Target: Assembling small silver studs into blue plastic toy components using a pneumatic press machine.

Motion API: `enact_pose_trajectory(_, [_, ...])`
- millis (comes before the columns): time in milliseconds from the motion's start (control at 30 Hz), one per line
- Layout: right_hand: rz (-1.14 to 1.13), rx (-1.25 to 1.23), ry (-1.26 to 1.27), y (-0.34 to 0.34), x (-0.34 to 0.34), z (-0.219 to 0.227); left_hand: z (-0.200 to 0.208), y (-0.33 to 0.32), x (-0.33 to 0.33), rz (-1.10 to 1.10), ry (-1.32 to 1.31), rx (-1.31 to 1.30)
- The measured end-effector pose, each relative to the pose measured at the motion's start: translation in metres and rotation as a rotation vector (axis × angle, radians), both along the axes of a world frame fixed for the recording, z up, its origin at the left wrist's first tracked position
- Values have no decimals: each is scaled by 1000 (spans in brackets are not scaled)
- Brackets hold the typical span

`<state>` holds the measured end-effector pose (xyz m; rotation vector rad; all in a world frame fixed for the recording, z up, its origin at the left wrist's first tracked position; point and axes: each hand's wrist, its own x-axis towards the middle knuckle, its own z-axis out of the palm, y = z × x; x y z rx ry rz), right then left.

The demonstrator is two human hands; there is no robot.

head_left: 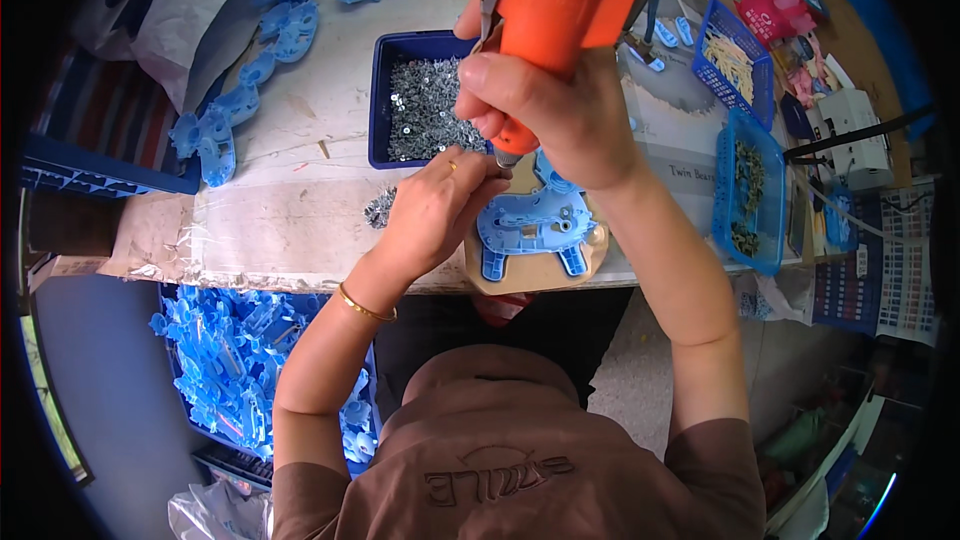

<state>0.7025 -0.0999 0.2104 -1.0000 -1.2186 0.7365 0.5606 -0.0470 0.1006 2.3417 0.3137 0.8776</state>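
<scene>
My right hand [575, 105] is wrapped round an orange electric screwdriver [545, 40], its nose pointing down. At the metal tip, the fingers of my left hand [440, 202] are pinched together. What they hold, if anything, is too small to make out. Just below the tip, a light blue plastic toy shell [535, 225] rests inside up on a tan shaped holder [490, 275] at the table's front edge. Behind my left hand stands a dark blue tray [378, 100] full of small screws [430, 90]. A small heap of screws [380, 208] lies beside my left wrist.
Blue shells [290, 35] line the table's left and back. A blue bin [190, 410] of plastic parts [245, 360] stands below at left. On the right sit a light blue basket [728, 180], a dark blue basket [765, 90] and a white box [855, 135].
</scene>
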Motion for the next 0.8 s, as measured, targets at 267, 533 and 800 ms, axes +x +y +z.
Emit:
enact_pose_trajectory(267, [50, -132, 27, -10, -1, -15, 9, 11, -16, 91, 6, -119])
enact_pose_trajectory(533, [60, -161, 95, -19, -9, -47, 5, 16, -32, 216, 76, 149])
enact_pose_trajectory(800, [29, -185, 33, -25, -7, -58, -6, -27, -24, 85, 254, 191])
